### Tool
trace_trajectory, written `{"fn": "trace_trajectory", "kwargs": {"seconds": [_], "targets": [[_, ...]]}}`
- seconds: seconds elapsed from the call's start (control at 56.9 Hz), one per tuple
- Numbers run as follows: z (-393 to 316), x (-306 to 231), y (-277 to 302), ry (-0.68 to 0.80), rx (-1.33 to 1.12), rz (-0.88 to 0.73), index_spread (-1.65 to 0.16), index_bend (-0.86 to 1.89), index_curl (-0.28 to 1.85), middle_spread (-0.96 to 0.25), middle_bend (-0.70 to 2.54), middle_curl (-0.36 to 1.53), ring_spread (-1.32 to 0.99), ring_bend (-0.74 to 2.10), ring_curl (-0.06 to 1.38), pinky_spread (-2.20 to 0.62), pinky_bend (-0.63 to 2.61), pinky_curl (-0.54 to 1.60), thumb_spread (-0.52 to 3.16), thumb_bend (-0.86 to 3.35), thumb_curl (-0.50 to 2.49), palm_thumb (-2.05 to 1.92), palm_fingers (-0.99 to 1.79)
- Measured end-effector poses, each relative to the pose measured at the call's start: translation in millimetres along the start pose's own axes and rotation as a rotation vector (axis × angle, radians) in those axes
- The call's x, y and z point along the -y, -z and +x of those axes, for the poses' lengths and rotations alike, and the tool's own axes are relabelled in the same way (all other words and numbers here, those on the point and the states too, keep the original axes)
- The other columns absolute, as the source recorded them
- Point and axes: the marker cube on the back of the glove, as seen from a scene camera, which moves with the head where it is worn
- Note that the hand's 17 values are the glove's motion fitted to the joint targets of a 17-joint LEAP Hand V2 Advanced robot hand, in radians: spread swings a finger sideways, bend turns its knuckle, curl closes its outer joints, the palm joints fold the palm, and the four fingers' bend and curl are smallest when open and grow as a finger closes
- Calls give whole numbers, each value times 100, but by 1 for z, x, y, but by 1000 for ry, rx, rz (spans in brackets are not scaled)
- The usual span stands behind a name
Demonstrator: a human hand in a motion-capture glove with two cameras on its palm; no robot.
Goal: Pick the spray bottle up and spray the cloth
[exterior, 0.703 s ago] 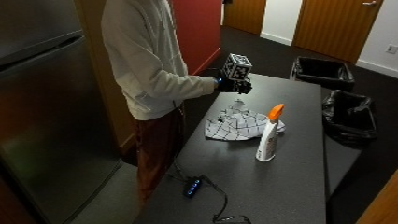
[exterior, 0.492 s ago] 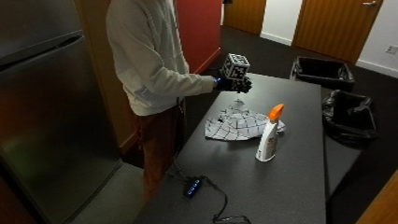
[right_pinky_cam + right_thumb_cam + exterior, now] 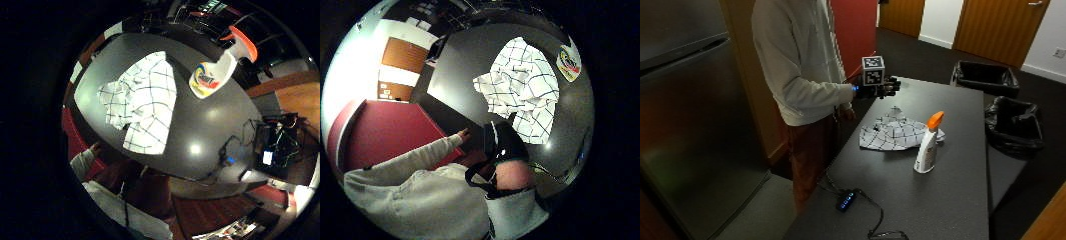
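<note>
Gloved and held up in the air, my right hand [image 3: 881, 88] hovers above the far side of the dark table [image 3: 953, 200], holding nothing; its fingers look loosely curled, though I cannot make out each one. Compared with a moment ago it has hardly moved: it sits in the same raised spot over the table, with only a slight shift of my body behind it. So the reach has not really begun.

On the table below lies the cloth [image 3: 896, 135], white with a dark grid pattern, crumpled into a loose heap. Just beside it, toward the table's middle, stands the spray bottle [image 3: 927, 149], upright, white with an orange trigger head and a coloured label. From my palm, the cloth [image 3: 141, 107] shows spread under the hand, with the bottle [image 3: 220, 70] off to one side of it, well apart from my fingers.

My judgement: nothing has been picked up yet. The next step calls for lowering the hand past the cloth and closing it round the bottle's neck, under the trigger.
</note>
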Motion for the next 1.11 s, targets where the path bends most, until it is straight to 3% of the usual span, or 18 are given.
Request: {"fn": "trace_trajectory", "kwargs": {"seconds": [0.563, 0.774, 0.967, 1.108], "targets": [[168, -52, 52, -169, 150, 343, -40, 14, 25, -7, 19, 29, -6, 27, 25, 18, 40, 33, 103, -3, 40, 67, 6], [205, -49, 57, -192, 194, 360, -40, 14, 24, -8, 20, 30, -7, 29, 26, 17, 41, 34, 103, -3, 40, 66, 6], [234, -42, 62, -246, 205, 274, -40, 14, 24, -8, 21, 32, -7, 28, 27, 16, 40, 34, 102, -4, 39, 63, 8], [244, -26, 57, -275, 361, 247, -39, 13, 24, -7, 21, 32, -7, 28, 27, 16, 41, 35, 102, -4, 38, 58, 7]]}}
